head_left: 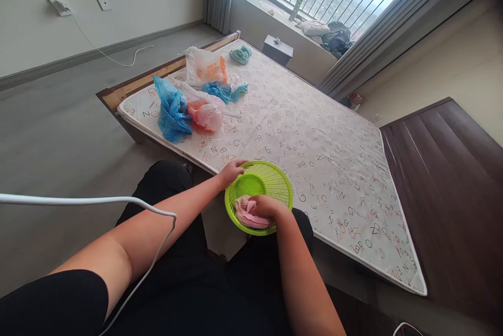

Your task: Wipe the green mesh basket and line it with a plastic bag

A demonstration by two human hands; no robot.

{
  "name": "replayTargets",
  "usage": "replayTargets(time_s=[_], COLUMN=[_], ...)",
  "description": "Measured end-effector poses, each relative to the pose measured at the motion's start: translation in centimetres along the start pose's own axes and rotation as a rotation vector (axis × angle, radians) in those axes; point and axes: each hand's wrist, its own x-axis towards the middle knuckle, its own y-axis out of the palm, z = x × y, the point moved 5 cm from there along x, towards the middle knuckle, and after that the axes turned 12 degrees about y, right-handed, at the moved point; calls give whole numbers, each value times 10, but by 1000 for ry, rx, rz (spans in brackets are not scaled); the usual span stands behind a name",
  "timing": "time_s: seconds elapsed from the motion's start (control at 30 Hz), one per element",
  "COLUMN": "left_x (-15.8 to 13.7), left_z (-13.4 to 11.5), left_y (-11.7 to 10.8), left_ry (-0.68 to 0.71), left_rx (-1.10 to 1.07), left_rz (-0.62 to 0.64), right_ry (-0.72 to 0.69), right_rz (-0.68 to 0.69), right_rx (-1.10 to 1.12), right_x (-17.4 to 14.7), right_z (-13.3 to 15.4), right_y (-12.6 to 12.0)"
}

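Observation:
A round green plastic basket with mesh sides rests at my knees, beside the mattress edge. My left hand grips its rim on the upper left, the thumb over the edge. Inside the basket, my right hand is closed on a pink cloth, pressed against the lower part of the mesh. Some of its fingertips are hidden by the hand and the cloth.
On the patterned mattress lie blue plastic bags, white and orange bags and a rolled green cloth. A white cable crosses over my left arm. A dark headboard stands at right, a small nightstand beyond.

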Motion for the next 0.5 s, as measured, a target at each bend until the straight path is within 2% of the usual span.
replayTargets(time_s=[0.13,0.3,0.43,0.5], left_x=[3,6,5,4], left_z=[-1,-4,-8,-10], left_y=[-1,-5,-3,-1], left_ry=[44,94,73,68], left_rx=[-36,0,-23,-38], left_rz=[-13,-77,-84,-76], right_ry=[145,214,249,239], right_rz=[-214,-433,-603,-706], right_rx=[-106,-227,-150,-4], right_x=[1,-2,2,8], right_z=[-20,-23,-21,-21], right_y=[-6,-19,-30,-33])
